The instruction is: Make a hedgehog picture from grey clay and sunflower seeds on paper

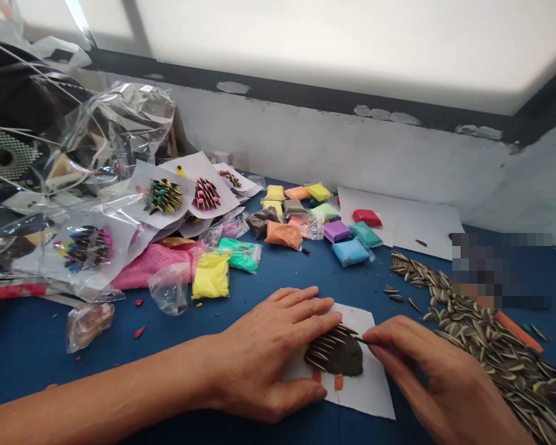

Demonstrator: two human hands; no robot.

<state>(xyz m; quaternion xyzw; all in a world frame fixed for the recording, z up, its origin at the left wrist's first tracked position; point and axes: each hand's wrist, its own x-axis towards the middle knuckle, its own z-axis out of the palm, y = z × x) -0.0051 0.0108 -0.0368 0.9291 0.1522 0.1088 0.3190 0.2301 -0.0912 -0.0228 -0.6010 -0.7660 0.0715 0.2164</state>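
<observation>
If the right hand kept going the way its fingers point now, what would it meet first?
The right hand points left, its fingertips at the dark clay lump stuck with sunflower seeds on the white paper. It would likely meet that lump first, then the left hand beyond.

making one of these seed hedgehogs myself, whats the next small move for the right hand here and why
Probably push the seed at the right hand fingertips into the dark clay body. Rows of seeds already stand in its upper left part, its lower right is bare, and the left hand steadies the white paper beneath.
</observation>
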